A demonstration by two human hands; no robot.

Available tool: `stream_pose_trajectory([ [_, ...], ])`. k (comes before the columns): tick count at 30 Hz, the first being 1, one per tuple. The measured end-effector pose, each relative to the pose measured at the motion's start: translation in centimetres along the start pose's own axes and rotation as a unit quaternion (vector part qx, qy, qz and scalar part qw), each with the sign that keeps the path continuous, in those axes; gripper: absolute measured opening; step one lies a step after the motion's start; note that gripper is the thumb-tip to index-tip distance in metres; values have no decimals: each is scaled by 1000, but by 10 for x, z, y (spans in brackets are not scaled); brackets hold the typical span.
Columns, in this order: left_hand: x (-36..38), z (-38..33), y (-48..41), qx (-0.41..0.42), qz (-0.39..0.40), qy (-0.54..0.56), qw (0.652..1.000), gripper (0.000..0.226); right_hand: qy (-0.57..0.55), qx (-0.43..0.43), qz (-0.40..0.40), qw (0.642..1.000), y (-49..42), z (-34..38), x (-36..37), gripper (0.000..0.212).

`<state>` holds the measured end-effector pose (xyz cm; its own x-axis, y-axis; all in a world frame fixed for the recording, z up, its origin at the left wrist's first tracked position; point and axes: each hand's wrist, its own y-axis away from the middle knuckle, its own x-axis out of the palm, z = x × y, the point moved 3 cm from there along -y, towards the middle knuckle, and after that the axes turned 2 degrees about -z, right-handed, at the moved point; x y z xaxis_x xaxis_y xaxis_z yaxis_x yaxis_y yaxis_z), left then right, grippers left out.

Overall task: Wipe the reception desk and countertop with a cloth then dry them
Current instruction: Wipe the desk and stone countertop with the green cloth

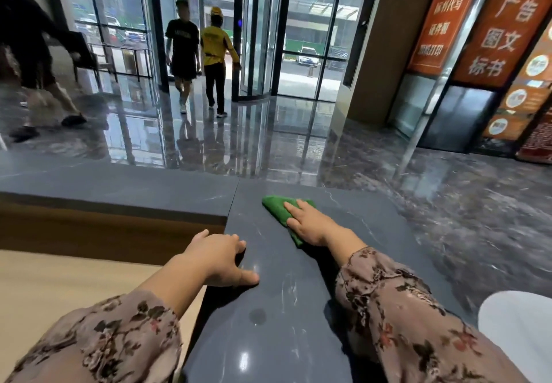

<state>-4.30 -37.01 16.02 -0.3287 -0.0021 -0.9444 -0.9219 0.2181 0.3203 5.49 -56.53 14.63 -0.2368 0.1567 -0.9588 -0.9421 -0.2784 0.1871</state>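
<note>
A folded green cloth (276, 207) lies on the dark grey stone countertop (352, 212) near its far corner. My right hand (307, 222) lies flat on the cloth with straight fingers and presses it onto the stone. My left hand (221, 258) rests on the counter's left edge, thumb on top and fingers curled over the rim. Both arms wear floral sleeves.
A lower beige desk surface (44, 287) sits to the left below the raised counter, with a brown wood panel (104, 233) behind it. A white object (519, 332) is at the right edge. Beyond the counter lies glossy marble floor (298, 143), where three people walk near glass doors.
</note>
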Motion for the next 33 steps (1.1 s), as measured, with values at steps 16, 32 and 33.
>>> stream_pose_trajectory([
  [16, 0, -6, 3, 10, -13, -13, 1000, 89, -27, 398, -126, 908, -24, -45, -4, 57],
  [32, 10, 1, 16, 48, -68, 14, 996, 94, 2, 27, -35, 999, -80, -14, -15, 58],
  [33, 11, 1, 16, 49, -66, 16, 996, 97, 4, 62, -46, 997, -78, -42, -19, 59],
])
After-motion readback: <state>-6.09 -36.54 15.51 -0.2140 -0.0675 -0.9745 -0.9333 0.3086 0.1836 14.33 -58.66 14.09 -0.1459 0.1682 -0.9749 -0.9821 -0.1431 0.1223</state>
